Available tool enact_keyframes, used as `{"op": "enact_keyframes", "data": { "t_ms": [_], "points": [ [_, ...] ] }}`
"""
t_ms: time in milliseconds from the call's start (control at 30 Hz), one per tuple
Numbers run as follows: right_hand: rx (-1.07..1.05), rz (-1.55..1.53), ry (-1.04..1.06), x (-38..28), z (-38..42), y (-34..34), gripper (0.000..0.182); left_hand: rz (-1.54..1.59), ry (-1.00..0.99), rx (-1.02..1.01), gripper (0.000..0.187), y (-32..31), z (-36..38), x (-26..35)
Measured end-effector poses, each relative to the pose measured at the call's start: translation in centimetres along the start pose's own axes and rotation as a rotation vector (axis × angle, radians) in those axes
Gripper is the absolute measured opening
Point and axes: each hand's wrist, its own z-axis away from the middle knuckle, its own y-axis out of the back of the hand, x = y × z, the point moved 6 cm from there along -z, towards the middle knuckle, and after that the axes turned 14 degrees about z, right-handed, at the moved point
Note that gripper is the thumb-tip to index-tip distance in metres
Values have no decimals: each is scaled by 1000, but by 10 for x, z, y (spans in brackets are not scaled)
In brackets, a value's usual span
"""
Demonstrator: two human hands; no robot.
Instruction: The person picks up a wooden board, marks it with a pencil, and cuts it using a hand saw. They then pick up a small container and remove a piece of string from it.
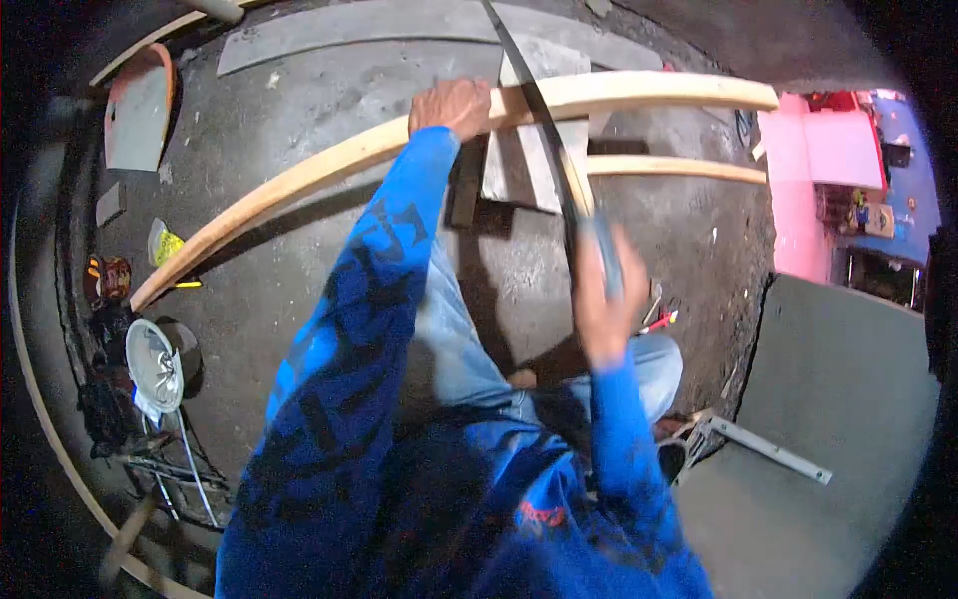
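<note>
Your right hand point(602, 299) is smeared with motion blur, so you can't make out its fingers or just how they wrap the saw point(559, 160). The saw's handle is lost in that blur, and its far tip runs off the top edge. Your left hand point(451, 105) hides the stretch of wooden plank point(299, 180) under its grip. Far left, the dark clutter point(110, 399) by the white fan is too murky to identify.
</note>
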Motion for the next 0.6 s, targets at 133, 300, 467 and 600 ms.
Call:
{"op": "enact_keyframes", "data": {
  "t_ms": [133,300,467,600],
  "points": [
    [-84,146,-311,-8,117,107,31,-42,29,12,51,5,15,8],
    [-71,148,-3,0,31,23,16,-47,-28,91,50,1,6,5],
    [-141,14,-117,0,-52,-53,18,-47,-33,84,50,8,16,10],
    [-147,53,-293,8,86,61,28,-21,58,-59,50,-2,2,1]
  ]
}}
